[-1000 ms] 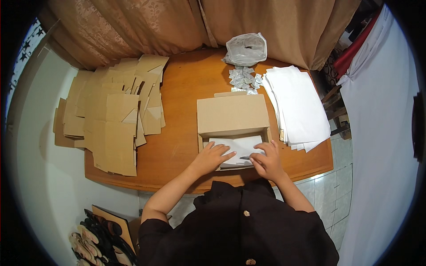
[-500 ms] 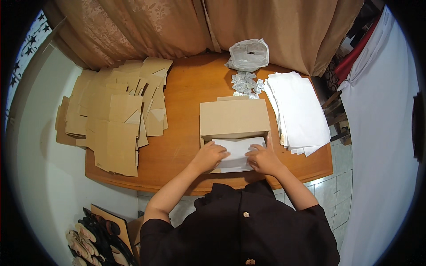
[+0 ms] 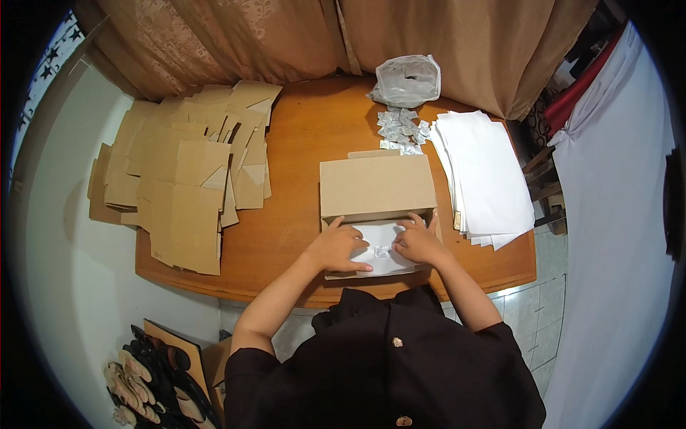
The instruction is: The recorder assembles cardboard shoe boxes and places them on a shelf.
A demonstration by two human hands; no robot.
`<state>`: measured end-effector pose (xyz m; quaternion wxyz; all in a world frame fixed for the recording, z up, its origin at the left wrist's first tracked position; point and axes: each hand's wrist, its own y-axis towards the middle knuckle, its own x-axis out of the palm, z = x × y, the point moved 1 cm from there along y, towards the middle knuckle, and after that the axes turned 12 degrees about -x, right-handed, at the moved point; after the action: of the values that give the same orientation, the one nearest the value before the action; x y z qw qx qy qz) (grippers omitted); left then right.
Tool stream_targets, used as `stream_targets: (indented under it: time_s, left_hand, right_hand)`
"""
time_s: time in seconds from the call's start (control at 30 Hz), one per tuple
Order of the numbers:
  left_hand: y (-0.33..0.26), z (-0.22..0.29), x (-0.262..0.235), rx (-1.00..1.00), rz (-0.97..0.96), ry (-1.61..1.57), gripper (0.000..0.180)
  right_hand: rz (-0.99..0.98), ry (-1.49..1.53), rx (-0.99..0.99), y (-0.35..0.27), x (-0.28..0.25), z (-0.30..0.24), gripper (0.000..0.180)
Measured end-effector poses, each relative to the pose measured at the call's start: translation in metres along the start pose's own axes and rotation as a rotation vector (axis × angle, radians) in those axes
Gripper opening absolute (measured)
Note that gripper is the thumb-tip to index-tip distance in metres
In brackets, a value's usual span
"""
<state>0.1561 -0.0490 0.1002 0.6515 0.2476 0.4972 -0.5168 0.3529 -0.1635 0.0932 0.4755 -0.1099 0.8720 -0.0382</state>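
Note:
An open brown cardboard box [image 3: 377,187] stands at the table's near edge, its lid folded back away from me. White paper [image 3: 386,267] lines the inside. On that paper, between my hands, rests a small clear-and-white sachet [image 3: 381,252]. My left hand [image 3: 336,247] lies over the box's left side with fingers spread, its thumb along the near part of the paper. At the right side my right hand [image 3: 420,242] has its fingers apart, some on the paper and the lowest beside the sachet. Whether they touch the sachet I cannot tell.
Flattened cardboard boxes [image 3: 179,171] are piled on the table's left. Behind the box lie several sachets [image 3: 401,129] and a translucent plastic bag [image 3: 407,82]. A stack of white paper sheets [image 3: 489,179] sits at the right. Shoes [image 3: 153,379] stand at the lower left.
A sachet now shows on the paper in the box. Both hands have moved from pressing the paper's middle toward the box's sides, fingers spreading. The view has tilted slightly.

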Motion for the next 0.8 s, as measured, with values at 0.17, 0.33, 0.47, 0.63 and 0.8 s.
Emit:
stream_targets:
  time_s: [0.17, 0.33, 0.47, 0.63, 0.8]
  left_hand:
    - [-0.029, -0.012, -0.008, -0.16, 0.187, -0.232, 0.046]
    - [-0.05, -0.013, 0.012, -0.575, 0.723, -0.569, 0.056]
    - [-0.031, -0.038, 0.045, -0.742, 0.733, -1.144, 0.062]
    - [0.022, -0.066, 0.041, -0.608, 0.558, -1.8, 0.05]
    - [0.025, -0.073, 0.02, -0.478, 0.817, -1.723, 0.057]
  right_hand:
    - [0.288, -0.043, 0.025, -0.018, -0.002, -0.007, 0.023]
    - [0.536, 0.061, 0.041, -0.053, -0.002, -0.005, 0.033]
    - [0.79, 0.236, 0.091, -0.056, 0.008, 0.027, 0.046]
    - [0.985, 0.681, 0.283, -0.017, 0.025, 0.054, 0.053]
    - [1.141, 0.804, 0.181, -0.004, 0.015, 0.052, 0.054]
